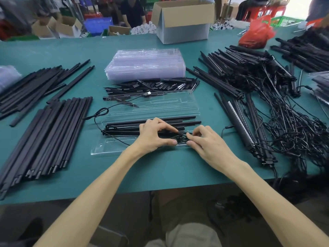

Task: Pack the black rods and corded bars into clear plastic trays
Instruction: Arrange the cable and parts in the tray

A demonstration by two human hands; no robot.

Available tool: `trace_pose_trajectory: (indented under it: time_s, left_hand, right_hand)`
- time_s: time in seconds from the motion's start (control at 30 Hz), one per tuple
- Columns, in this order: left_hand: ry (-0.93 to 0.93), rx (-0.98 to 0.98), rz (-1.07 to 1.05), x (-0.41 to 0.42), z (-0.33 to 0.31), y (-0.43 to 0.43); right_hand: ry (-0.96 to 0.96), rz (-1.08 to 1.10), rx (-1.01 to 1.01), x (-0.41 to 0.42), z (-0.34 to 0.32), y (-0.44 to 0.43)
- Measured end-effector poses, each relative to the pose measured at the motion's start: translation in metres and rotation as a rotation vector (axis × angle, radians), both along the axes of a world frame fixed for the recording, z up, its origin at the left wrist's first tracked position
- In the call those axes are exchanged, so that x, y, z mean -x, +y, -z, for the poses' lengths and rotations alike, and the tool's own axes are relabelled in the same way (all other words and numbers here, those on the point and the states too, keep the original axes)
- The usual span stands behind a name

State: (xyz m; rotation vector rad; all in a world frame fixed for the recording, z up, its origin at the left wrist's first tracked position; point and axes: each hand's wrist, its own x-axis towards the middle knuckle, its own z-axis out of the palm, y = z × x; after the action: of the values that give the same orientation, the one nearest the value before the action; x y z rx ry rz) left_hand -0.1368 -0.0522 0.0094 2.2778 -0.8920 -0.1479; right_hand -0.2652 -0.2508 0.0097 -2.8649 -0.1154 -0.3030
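Clear tray [151, 106] laid open, near centre of table [160, 168]. Black rods [154, 122] seated lengthwise in near half. Loose cord [181, 139] gathered into small coil at tray's near edge. Coil pinched from left by left hand [154, 136], from right by right hand [206, 141], thumb and forefinger of each closed on it; judged so coil fits recess. Spare trays [146, 65] stacked far centre. Rod pile [44, 131] left, corded bars [249, 86] right, within reach.

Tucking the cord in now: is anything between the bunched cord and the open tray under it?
Nothing visible. The left hand and right hand pinch the bunched cord right over the open tray, beside the black rods lying in it.
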Motion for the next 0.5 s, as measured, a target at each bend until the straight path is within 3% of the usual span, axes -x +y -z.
trace_pose_trajectory:
  time_s: [0.5]
  left_hand:
    - [-0.084,0.013,-0.058,0.0032,0.0067,-0.0041]
  right_hand:
    - [0.012,-0.013,-0.05,-0.0021,-0.0016,-0.0025]
